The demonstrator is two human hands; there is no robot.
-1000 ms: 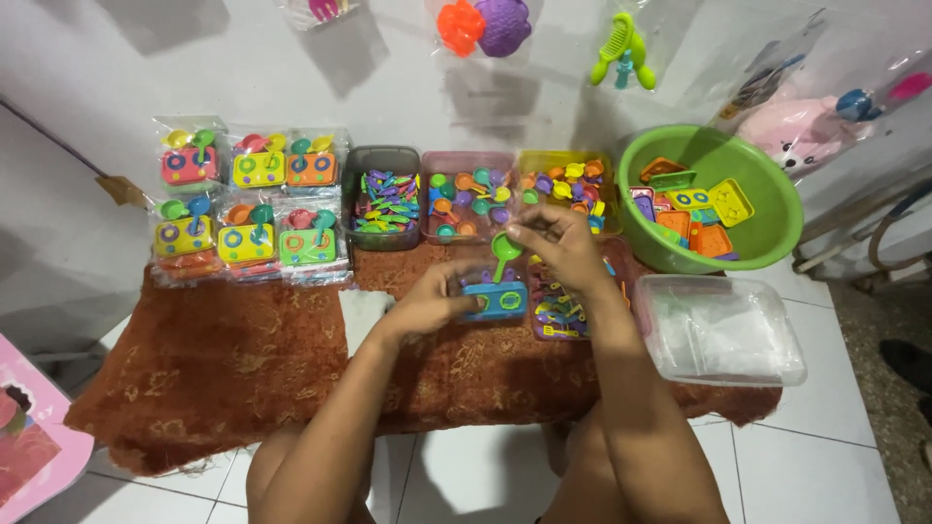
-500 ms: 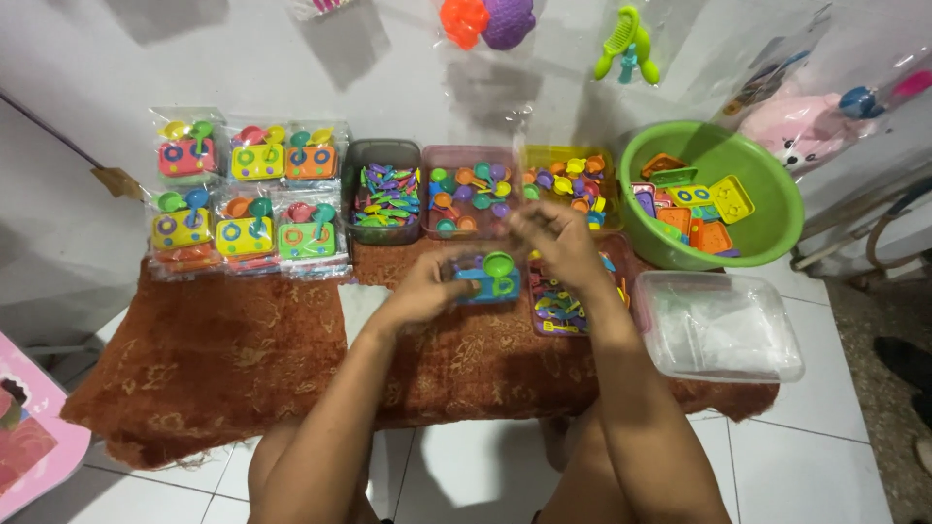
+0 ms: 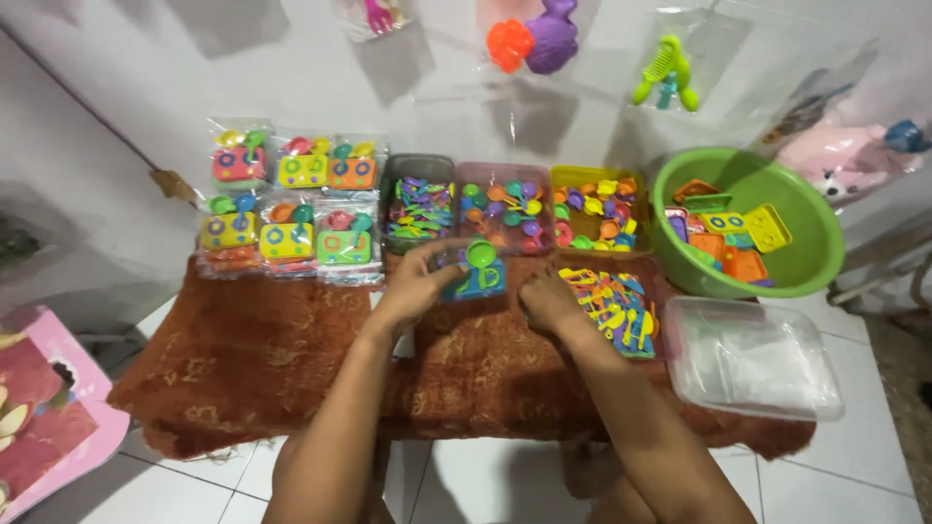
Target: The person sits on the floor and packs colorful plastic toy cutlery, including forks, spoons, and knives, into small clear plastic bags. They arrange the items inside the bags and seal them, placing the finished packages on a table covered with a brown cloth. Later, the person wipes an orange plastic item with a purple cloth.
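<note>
Left hand (image 3: 416,283) holds blue toy stove (image 3: 478,278); right hand (image 3: 549,299) beside utensil tray (image 3: 614,311).

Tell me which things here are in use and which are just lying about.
In use: left hand, blue toy stove, green toy pan, right hand, tray of small utensils.
Lying about: green basin, clear lidded box, bagged toy sets.

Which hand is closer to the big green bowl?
Right. The right hand lies beside the utensil tray, left of the green bowl; the left hand holds the toy stove, farther away.
</note>
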